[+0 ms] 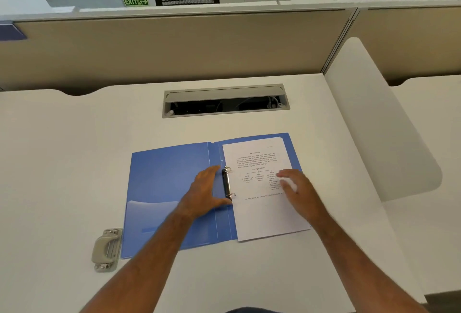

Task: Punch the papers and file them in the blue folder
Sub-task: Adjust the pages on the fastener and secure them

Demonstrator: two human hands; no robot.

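Note:
The blue folder (164,183) lies open flat on the white desk. White printed papers (262,213) rest on its right half, threaded on the metal ring clip (226,184) at the spine. My left hand (205,191) lies flat on the folder just left of the ring clip, thumb beside the clip's lower end, holding nothing. My right hand (295,188) hovers flat over the right part of the papers, fingers spread, slightly blurred. A grey hole punch (107,249) sits on the desk beside the folder's lower left corner.
An open cable tray (224,101) is recessed in the desk (62,163) behind the folder. A beige partition wall (174,45) stands at the back. A white side divider (374,125) rises on the right.

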